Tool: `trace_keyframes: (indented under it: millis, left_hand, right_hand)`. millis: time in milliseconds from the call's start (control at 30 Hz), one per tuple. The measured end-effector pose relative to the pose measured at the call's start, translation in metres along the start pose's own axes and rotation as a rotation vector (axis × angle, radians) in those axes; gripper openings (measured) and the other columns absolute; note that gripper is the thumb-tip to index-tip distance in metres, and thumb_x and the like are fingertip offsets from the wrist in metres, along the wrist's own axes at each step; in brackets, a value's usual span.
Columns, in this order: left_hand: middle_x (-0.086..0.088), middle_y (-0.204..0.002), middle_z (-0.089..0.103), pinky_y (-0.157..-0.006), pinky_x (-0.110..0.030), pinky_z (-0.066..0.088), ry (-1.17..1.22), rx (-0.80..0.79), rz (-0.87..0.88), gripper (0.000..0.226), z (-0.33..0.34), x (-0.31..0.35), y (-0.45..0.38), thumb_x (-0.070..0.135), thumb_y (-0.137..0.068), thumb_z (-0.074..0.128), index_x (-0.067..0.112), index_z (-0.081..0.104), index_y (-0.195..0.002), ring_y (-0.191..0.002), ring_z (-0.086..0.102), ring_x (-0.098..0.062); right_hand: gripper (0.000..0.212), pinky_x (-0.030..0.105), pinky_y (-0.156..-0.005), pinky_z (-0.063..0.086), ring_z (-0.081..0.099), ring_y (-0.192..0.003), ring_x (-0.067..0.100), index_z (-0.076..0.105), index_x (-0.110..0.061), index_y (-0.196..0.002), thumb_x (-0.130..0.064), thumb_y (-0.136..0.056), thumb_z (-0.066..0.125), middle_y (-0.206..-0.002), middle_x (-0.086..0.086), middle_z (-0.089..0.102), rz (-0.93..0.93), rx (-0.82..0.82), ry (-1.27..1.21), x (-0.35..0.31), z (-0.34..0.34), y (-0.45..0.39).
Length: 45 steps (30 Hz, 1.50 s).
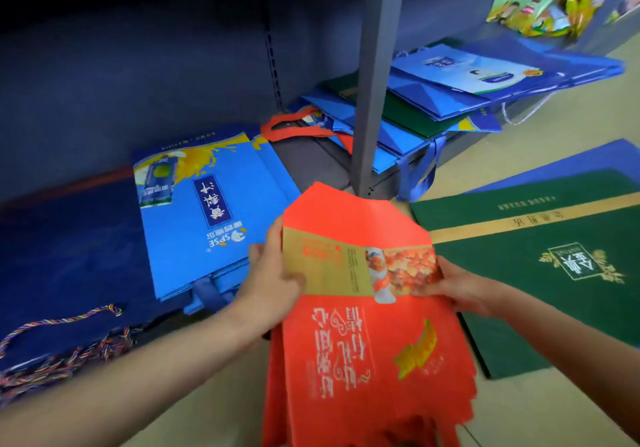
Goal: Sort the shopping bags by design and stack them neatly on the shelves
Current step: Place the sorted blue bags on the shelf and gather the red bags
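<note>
Hands: our left hand (273,282) and right hand (453,287) grip the red bags (363,342) by opposite edges, between us and the shelf post (375,82).
Risk: we judge loose lower layers could fan out and slip, spoiling the stack.

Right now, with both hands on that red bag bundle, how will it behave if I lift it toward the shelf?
Probably floppy: the red bags are thin, flat, and the bundle's lower edges already fan unevenly. Likely light, since the left hand and right hand hold it only at the sides. The sheets may slide apart, so support it underneath.
</note>
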<state>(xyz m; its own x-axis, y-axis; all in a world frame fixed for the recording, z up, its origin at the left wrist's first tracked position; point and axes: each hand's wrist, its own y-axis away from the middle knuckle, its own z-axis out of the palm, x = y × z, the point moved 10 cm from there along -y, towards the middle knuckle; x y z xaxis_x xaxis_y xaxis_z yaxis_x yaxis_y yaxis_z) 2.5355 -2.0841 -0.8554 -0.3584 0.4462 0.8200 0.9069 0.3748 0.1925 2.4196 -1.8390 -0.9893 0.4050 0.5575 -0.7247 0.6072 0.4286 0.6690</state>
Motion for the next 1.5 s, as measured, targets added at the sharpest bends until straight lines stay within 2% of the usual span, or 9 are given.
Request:
trace_keyframes:
  millis: [133,233,467,633,833,1033,1200,1400,1500]
  left_hand:
    - [-0.014,-0.120,0.040,-0.075,-0.009,0.029,-0.071,-0.128,-0.050,0.077,0.066,-0.006,-0.015,-0.006,-0.080,0.050,0.023,0.021,-0.145,-0.112,0.036,-0.018]
    - [-0.013,-0.113,0.037,-0.071,-0.013,0.028,0.001,-0.151,-0.113,0.077,0.093,-0.005,-0.037,-0.007,-0.078,0.044,0.029,0.025,-0.142,-0.103,0.036,-0.015]
    - [-0.016,-0.149,0.008,-0.104,-0.040,0.034,-0.562,-0.280,-0.182,0.088,0.114,-0.041,-0.051,0.005,-0.090,0.046,0.025,-0.017,-0.148,-0.128,0.036,-0.038]
    - [-0.008,-0.157,-0.016,-0.113,-0.050,0.019,-0.833,-0.508,-0.060,0.091,0.142,-0.054,-0.041,0.016,-0.089,0.057,0.031,-0.009,-0.150,-0.145,0.001,-0.034]
    - [-0.004,-0.159,0.004,-0.117,-0.040,0.016,-0.992,-0.852,0.073,0.075,0.172,-0.063,-0.040,0.013,-0.091,0.050,0.025,0.008,-0.152,-0.145,0.009,-0.025]
    - [-0.005,-0.149,0.028,-0.108,-0.033,0.030,-0.897,-0.559,0.349,0.062,0.165,0.042,-0.103,0.011,-0.092,0.045,0.019,0.022,-0.149,-0.134,0.034,-0.026]
    - [-0.010,-0.138,0.037,-0.101,-0.045,0.036,-0.935,-0.321,0.520,0.055,0.158,0.133,-0.152,0.011,-0.090,0.044,0.014,0.032,-0.143,-0.123,0.041,-0.034]
    - [-0.009,-0.151,0.022,-0.104,-0.042,0.031,-0.975,-0.188,0.389,0.064,0.160,0.175,-0.203,0.015,-0.091,0.046,0.019,0.018,-0.149,-0.131,0.031,-0.034]
    - [-0.006,-0.157,0.011,-0.108,-0.045,0.027,-0.926,-0.167,0.310,0.067,0.168,0.173,-0.235,0.018,-0.093,0.044,0.023,0.011,-0.151,-0.140,0.021,-0.033]
  right_hand:
    - [0.084,0.037,-0.100,0.043,0.054,-0.108,0.021,0.038,-0.008,-0.134,-0.004,-0.063,0.084,-0.120,0.008,0.057,0.017,0.226,0.166,0.022,-0.070,0.033]
    - [0.113,0.039,-0.103,0.040,0.052,-0.114,0.023,0.035,-0.007,-0.135,-0.032,-0.041,0.093,-0.123,0.008,0.055,0.054,0.341,0.263,0.035,-0.108,0.040]
    - [0.090,0.038,-0.101,0.040,0.047,-0.123,0.032,0.026,-0.004,-0.137,-0.022,-0.069,0.081,-0.130,0.019,0.050,0.181,0.382,0.364,0.059,-0.097,0.015]
    - [0.099,0.034,-0.104,0.032,0.035,-0.133,0.037,0.001,-0.006,-0.148,-0.032,-0.082,0.069,-0.143,0.025,0.034,0.145,0.352,0.550,0.043,-0.070,-0.013]
    - [0.072,0.024,-0.092,0.039,0.051,-0.122,0.024,0.037,-0.004,-0.134,-0.038,-0.080,0.071,-0.131,0.011,0.054,0.167,0.206,0.715,0.031,-0.052,-0.022]
    - [0.068,0.034,-0.093,0.044,0.053,-0.115,0.028,0.042,-0.009,-0.137,-0.034,-0.081,0.071,-0.127,0.015,0.053,0.021,0.399,0.335,-0.014,-0.115,-0.023]
    - [0.054,0.033,-0.073,0.049,0.052,-0.088,0.024,0.046,-0.011,-0.131,-0.028,-0.085,0.068,-0.105,0.012,0.053,-0.142,0.434,-0.186,-0.066,-0.165,-0.025]
    - [0.045,0.034,-0.086,0.052,0.054,-0.100,0.023,0.049,-0.017,-0.125,-0.030,-0.086,0.067,-0.118,0.007,0.052,-0.235,0.469,-0.384,-0.128,-0.211,-0.037]
    - [0.040,0.031,-0.078,0.051,0.051,-0.085,0.018,0.046,-0.017,-0.119,-0.029,-0.087,0.067,-0.104,0.007,0.051,-0.292,0.555,-0.531,-0.166,-0.238,-0.058]
